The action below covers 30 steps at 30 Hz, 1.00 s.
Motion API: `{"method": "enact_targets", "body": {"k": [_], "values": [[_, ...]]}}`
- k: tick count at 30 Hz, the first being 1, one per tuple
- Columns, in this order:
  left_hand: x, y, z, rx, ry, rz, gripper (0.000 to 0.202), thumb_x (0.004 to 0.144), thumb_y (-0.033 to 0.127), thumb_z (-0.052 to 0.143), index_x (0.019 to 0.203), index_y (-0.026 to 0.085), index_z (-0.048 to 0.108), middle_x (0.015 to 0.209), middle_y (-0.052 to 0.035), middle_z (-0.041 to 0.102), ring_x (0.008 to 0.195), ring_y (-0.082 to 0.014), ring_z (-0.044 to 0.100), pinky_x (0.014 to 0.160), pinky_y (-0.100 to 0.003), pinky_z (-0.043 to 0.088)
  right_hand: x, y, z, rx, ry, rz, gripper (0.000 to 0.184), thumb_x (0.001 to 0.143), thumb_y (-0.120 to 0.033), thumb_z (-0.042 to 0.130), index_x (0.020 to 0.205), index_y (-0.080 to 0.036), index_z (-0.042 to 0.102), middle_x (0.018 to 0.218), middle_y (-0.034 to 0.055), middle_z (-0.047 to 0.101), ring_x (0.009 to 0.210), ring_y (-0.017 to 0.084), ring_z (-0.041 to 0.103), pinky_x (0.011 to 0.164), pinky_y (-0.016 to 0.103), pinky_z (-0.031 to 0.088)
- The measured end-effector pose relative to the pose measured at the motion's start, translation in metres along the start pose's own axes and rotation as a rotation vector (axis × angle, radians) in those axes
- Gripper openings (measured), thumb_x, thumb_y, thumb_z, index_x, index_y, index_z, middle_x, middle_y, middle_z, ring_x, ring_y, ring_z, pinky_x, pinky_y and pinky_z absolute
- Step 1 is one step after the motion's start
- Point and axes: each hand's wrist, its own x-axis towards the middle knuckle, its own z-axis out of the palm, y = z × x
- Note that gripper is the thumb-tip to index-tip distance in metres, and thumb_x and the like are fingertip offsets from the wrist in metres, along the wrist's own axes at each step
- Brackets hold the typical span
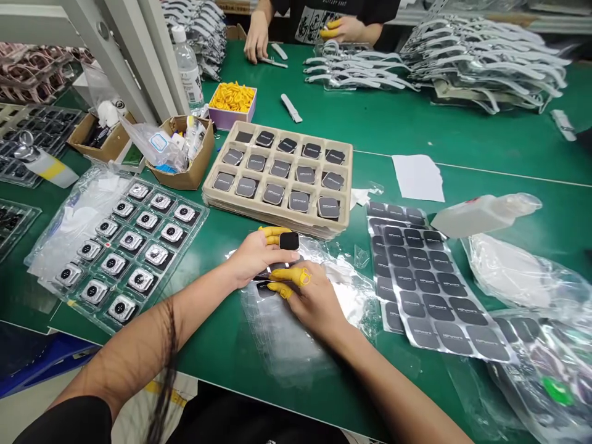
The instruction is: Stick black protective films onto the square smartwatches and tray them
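My left hand [252, 256], its fingertips in yellow finger cots, pinches a small black square pad [289, 241]. My right hand [309, 296], also wearing yellow cots, grips a clear film sheet [282, 327] close under my left hand, with black pads [271, 270] partly hidden beneath my fingers. Just beyond my hands stands a beige tray [272, 221] holding rows of black square pads. To the right lies a sheet of dark grey pads [430, 283]. To the left is a clear blister tray of square watch-like devices [129, 240].
A co-worker's hands [256, 37] work at the far side of the green bench mat [370, 132]. Around them are a purple box of yellow finger cots [231, 105], a cardboard box of bags [182, 157], a water bottle [187, 68], and stacks of bagged white straps [485, 61].
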Motion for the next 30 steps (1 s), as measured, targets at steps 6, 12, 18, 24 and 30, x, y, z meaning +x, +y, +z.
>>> {"method": "enact_targets", "body": {"k": [6, 12, 18, 24, 30], "values": [[0.000, 0.000, 0.001, 0.007, -0.033, 0.010, 0.047, 0.060, 0.014, 0.089, 0.101, 0.013, 0.067, 0.092, -0.0033, 0.067, 0.083, -0.0129, 0.063, 0.089, -0.033, 0.048, 0.006, -0.003, -0.003, 0.033, 0.049, -0.047, 0.015, 0.095, -0.016, 0.061, 0.102, -0.027, 0.069, 0.086, 0.0012, 0.073, 0.084, 0.021, 0.061, 0.074, 0.039, 0.045], [0.003, 0.002, -0.002, 0.038, -0.006, 0.042, 0.053, 0.059, 0.013, 0.090, 0.106, 0.014, 0.066, 0.097, -0.0047, 0.070, 0.087, -0.0135, 0.065, 0.093, -0.034, 0.050, 0.004, -0.003, -0.012, 0.003, 0.090, -0.215, 0.030, 0.091, -0.011, 0.062, 0.107, -0.035, 0.071, 0.090, -0.0029, 0.076, 0.091, 0.018, 0.066, 0.090, 0.045, 0.046], [-0.003, 0.015, -0.005, 0.121, 0.002, 0.212, 0.060, 0.057, 0.016, 0.092, 0.111, 0.017, 0.067, 0.103, -0.0047, 0.073, 0.096, -0.0172, 0.069, 0.096, -0.035, 0.052, 0.002, -0.002, -0.004, -0.318, 0.085, -0.162, 0.025, 0.086, -0.009, 0.066, 0.099, -0.029, 0.074, 0.117, 0.0055, 0.071, 0.124, 0.030, 0.053, 0.104, 0.054, 0.042], [-0.002, -0.007, 0.001, 0.089, 0.039, 0.064, 0.061, 0.058, 0.017, 0.092, 0.112, 0.015, 0.065, 0.103, -0.0068, 0.072, 0.096, -0.0176, 0.069, 0.093, -0.035, 0.053, -0.004, -0.005, -0.016, -0.186, 0.047, -0.126, 0.024, 0.090, -0.015, 0.066, 0.098, -0.035, 0.077, 0.103, 0.0051, 0.069, 0.099, 0.025, 0.054, 0.084, 0.045, 0.044], [-0.002, -0.017, 0.002, 0.375, 0.002, 0.149, 0.059, 0.064, 0.020, 0.089, 0.117, 0.016, 0.064, 0.100, -0.0070, 0.073, 0.091, -0.0173, 0.069, 0.090, -0.033, 0.054, -0.004, 0.001, -0.077, 0.584, -0.047, 0.303, 0.014, 0.097, -0.037, 0.061, 0.092, -0.027, 0.069, 0.089, 0.0028, 0.069, 0.082, 0.020, 0.064, 0.076, 0.040, 0.052]]}}
